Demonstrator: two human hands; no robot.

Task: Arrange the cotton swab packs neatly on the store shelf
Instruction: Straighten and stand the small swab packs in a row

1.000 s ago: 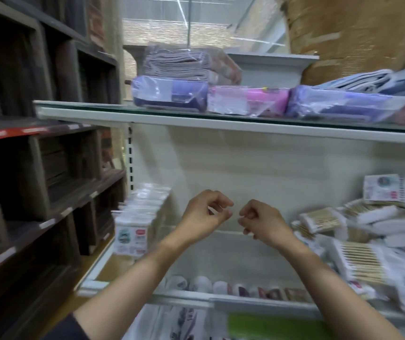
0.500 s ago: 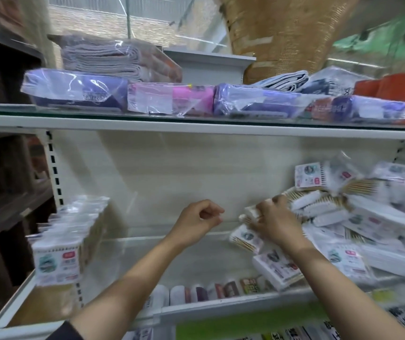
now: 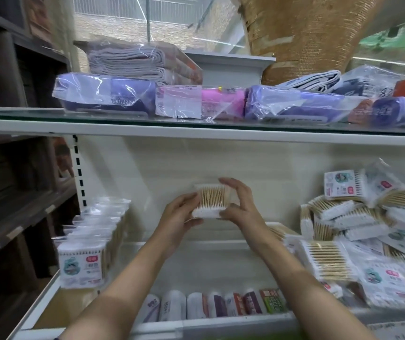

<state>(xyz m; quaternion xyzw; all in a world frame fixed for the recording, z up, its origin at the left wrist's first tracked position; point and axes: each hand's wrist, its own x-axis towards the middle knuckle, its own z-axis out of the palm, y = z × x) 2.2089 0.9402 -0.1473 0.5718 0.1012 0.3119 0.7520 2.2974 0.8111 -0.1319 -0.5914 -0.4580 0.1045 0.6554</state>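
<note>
A clear cotton swab pack (image 3: 211, 201) with wooden sticks and white tips is held up in front of the shelf's white back wall. My left hand (image 3: 178, 220) grips its left and bottom edge. My right hand (image 3: 241, 209) holds its right side, fingers over the top and thumb under it. A neat upright row of swab packs (image 3: 87, 251) stands at the shelf's left end. A loose heap of swab packs (image 3: 365, 231) lies at the right.
The white shelf floor (image 3: 196, 266) lies between the row and the heap. Small tubes and packets (image 3: 216, 304) line the shelf below. Bagged textiles (image 3: 196, 101) sit on the glass shelf above. Dark wooden shelving (image 3: 12, 168) stands at the left.
My right hand left the heap with one pack and brought it to the middle. My left hand rose and took hold of the pack's left side. The view swung back leftward.
</note>
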